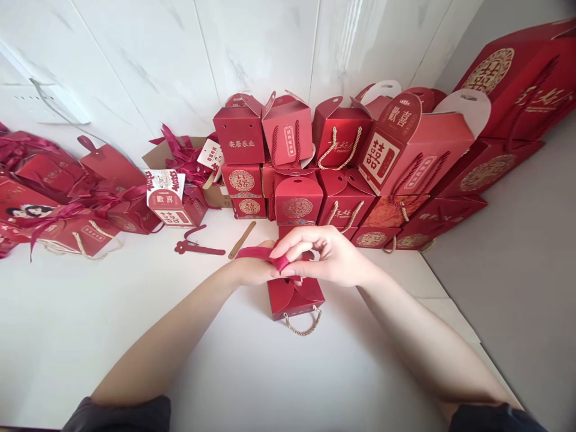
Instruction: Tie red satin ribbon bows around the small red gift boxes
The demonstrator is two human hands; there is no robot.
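Observation:
In the middle of the head view a small red gift box (297, 298) rests on the white table, its top flaps folded over and a cream rope handle (302, 329) hanging in front. Above the box, my right hand (321, 255) is closed, thumb and fingers pinching a dark pink ribbon (279, 262). The ribbon (254, 252) runs left across the back of my left hand (256, 270). My left hand meets the right one over the box; its fingers are largely hidden, so their grip does not show.
Stacked red boxes (297, 201) line the tiled wall, with larger boxes (477, 171) at the right. Ribboned boxes (85, 234) crowd the left. Behind my left hand lie a dark red strap with a flower-shaped end (202, 248) and a tan flat strip (242, 240).

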